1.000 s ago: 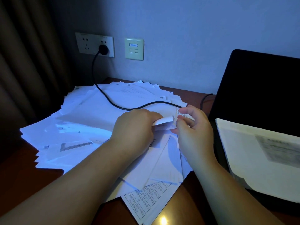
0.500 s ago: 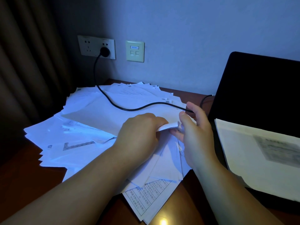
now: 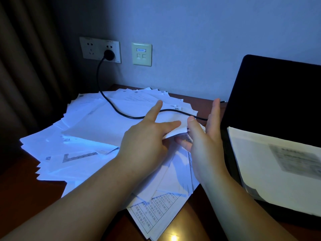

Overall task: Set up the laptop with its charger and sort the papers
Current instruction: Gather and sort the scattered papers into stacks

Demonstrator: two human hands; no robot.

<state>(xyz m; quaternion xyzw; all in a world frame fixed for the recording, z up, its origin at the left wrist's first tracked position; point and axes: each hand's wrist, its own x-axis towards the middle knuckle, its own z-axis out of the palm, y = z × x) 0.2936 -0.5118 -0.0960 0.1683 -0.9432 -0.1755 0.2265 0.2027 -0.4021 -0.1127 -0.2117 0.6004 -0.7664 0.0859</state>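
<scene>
Vs 0.5 s ago, we note both hands' fingers now splayed, left hand [image 3: 145, 141] & right hand [image 3: 205, 136] pinching a curled sheet [image 3: 175, 129] between them above the fanned paper pile [image 3: 97, 134] w/ charger cable [image 3: 121, 113] across it, so sorting looks barely begun.

Dim room w/ bluish light: pale wall [image 3: 208, 40] w/ double socket plate [image 3: 99, 49] & switch panel [image 3: 141, 54], dark curtain [image 3: 31, 66] at left, reddish-brown wood tabletop [image 3: 26, 180].
</scene>
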